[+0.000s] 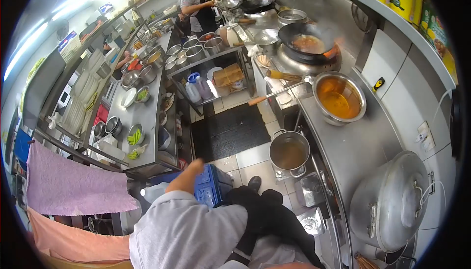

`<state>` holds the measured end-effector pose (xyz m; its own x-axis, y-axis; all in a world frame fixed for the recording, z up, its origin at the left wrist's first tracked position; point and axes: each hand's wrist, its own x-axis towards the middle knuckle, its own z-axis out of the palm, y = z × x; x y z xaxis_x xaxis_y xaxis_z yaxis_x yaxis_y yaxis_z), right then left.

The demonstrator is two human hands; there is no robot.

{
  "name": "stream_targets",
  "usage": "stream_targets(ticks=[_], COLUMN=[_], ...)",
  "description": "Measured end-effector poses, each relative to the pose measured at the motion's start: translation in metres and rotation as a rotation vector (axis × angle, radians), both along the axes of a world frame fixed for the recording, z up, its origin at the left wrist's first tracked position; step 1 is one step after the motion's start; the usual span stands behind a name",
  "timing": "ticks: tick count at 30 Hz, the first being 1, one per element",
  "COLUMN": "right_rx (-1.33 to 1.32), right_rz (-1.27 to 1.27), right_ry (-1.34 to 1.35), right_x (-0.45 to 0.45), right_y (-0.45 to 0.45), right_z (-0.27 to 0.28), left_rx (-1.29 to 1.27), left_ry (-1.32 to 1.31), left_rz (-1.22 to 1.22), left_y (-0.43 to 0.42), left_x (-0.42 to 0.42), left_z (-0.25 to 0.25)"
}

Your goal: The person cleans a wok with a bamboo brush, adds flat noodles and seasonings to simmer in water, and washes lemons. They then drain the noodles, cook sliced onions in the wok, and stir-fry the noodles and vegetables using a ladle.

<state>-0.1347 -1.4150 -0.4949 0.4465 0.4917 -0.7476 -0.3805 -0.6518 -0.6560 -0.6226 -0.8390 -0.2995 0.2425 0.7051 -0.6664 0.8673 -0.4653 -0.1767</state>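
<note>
My left arm reaches forward from a grey sleeve, and my left hand [197, 166] is at its far end, small and blurred, so its fingers do not show. It appears above or beside a blue crate [210, 183]; I cannot tell whether they touch. A white plastic jug [153, 192] stands close to that arm. My right hand is out of view; only a sliver of skin shows at the bottom edge. On the steel counter to the right is a steel bowl [339, 98] of orange oil, with a wooden-handled ladle [279, 92] across its rim.
A wok [306, 43] sits over flame. Below the counter stands a pot [289, 152] of brownish liquid. A large lidded pot [390, 200] fills the right side. A black mat [228, 134] covers the floor ahead. A co-worker [194, 6] stands at the far stove.
</note>
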Motion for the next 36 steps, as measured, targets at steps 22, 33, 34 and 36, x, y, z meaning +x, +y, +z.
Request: stream_targets(ticks=[22,33,34,36], right_rx=[-0.011,0.115,0.119,0.161], right_rz=[0.636,1.235,1.252,1.379], right_ry=[-0.176,-0.305,-0.300,-0.357], right_x=[-0.050,-0.131,-0.140,-0.157], right_y=[0.500,0.640,0.654,0.685], right_z=[0.231,0.255,0.261,0.272], left_rx=[-0.098,0.021,-0.026,-0.095], left_ry=[-1.014,-0.723,-0.768,-0.797], left_rz=[0.871,1.074,1.163,1.194], left_y=[0.154,0.089,0.078,0.064], left_x=[-0.042,-0.195,-0.188,-0.180], left_z=[-0.001,-0.088,-0.083,-0.076])
